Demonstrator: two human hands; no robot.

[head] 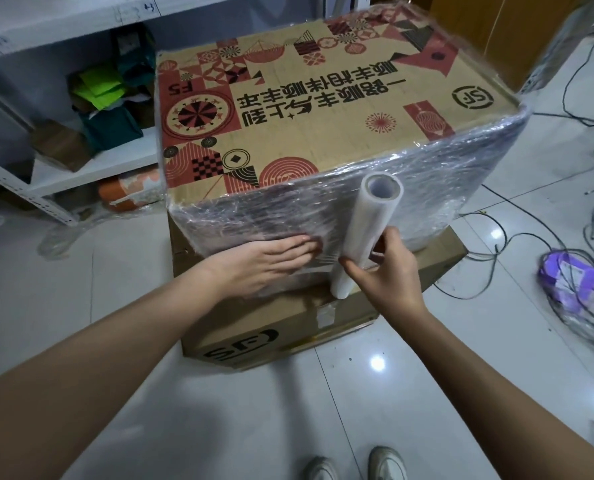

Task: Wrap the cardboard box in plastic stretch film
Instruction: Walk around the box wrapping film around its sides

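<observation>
The printed cardboard box [306, 109] sat on a plain lower box [288, 327], its sides wrapped in film. The film roll [361, 233] stood upright against its near side, pinched by the right hand [389, 271]; the left hand [264, 265] pressed flat, fingers straight, on the film

Both forearms are bare up to the frame edge, no sleeve showing behind the left hand [264, 268] or the right hand [385, 271]. Below the hands, a pair of pale grey-white fabric sneakers [354, 464] with lighter toe caps.
</observation>
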